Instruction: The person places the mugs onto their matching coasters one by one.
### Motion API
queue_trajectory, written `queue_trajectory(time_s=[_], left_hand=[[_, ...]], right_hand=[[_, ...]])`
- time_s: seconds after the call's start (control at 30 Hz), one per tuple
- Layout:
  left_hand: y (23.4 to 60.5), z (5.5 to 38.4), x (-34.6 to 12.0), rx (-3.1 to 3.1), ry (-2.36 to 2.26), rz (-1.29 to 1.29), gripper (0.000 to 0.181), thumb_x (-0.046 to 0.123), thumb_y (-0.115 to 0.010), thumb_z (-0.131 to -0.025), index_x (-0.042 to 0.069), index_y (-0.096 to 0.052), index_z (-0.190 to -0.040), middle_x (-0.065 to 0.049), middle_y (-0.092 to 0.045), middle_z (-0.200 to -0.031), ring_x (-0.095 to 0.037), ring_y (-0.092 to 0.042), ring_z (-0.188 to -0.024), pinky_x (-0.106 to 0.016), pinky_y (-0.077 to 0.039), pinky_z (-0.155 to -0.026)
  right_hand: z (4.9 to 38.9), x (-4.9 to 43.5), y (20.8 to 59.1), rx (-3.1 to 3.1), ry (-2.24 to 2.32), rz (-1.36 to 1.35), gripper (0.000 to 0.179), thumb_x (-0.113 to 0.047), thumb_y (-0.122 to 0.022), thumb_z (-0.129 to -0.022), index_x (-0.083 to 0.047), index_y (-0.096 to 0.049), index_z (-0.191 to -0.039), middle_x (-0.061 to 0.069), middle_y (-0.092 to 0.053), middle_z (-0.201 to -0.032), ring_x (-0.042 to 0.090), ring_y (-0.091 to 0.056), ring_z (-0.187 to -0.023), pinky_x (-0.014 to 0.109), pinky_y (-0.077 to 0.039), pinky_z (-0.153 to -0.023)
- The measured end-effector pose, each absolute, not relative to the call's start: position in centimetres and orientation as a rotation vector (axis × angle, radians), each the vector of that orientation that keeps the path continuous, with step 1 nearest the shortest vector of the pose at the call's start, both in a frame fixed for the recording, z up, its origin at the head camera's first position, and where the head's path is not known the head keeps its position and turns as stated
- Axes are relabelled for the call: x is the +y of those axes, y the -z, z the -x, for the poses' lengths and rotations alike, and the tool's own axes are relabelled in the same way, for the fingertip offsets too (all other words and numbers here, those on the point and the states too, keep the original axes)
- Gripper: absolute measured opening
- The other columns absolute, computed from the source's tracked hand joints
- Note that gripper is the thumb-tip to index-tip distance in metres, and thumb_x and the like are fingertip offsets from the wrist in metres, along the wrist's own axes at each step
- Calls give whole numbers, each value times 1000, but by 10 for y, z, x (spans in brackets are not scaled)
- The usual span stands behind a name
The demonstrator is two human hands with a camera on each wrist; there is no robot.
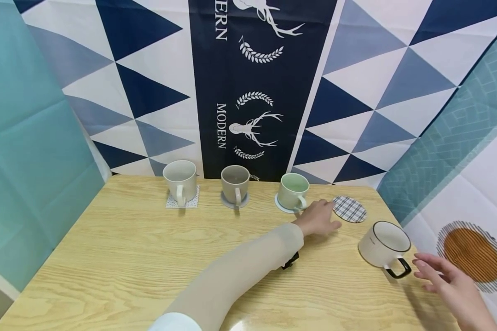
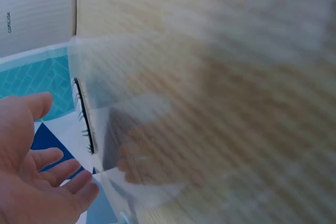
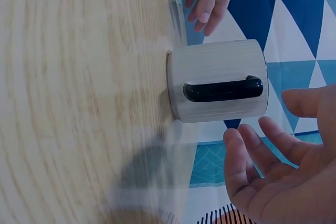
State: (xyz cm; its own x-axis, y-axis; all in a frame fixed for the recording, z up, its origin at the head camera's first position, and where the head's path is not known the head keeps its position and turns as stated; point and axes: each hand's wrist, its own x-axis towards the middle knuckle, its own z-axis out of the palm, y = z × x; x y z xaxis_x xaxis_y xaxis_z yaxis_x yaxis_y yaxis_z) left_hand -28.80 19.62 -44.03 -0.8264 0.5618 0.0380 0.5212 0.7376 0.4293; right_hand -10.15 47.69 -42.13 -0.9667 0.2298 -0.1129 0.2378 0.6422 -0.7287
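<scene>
A white mug with a dark rim and black handle stands upright at the right of the table. My right hand is just beside that handle, fingers loosely bent with nothing between them; the right wrist view shows the mug in front of the hand. Beyond the mug, a round plaid coaster lies flat. My left hand reaches across, its fingers relaxed, between this coaster and a green mug. In the left wrist view the left hand holds nothing.
Along the back edge, a white mug stands on a square speckled coaster, and a grey-beige mug on a round grey one. The green mug rests on a pale-blue coaster. Patterned cloth hangs behind the wooden table.
</scene>
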Motion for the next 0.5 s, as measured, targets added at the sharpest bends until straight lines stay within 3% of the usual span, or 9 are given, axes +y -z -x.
queue_trajectory(time_s=[0.27, 0.5], left_hand=[[446, 300, 208, 2870, -549, -840, 69, 55, -59, -104, 22, -42, -163, 6, -45, -164, -13, -45, -148, -25, -40, -119], [451, 307, 219, 2888, -489, -775, 69, 57, -60, -104, 24, -44, -162, 8, -46, -162, -12, -46, -147, -25, -41, -118]], right_hand=[[107, 473, 422, 2774, 1214, -390, 78, -57, -48, -110, 6, -38, -156, -34, -56, -110, -14, -61, -87, 29, -62, -73], [110, 474, 420, 2755, 1190, -370, 80, -57, -46, -110, 8, -35, -156, -26, -57, -116, -14, -59, -88, 30, -63, -75]])
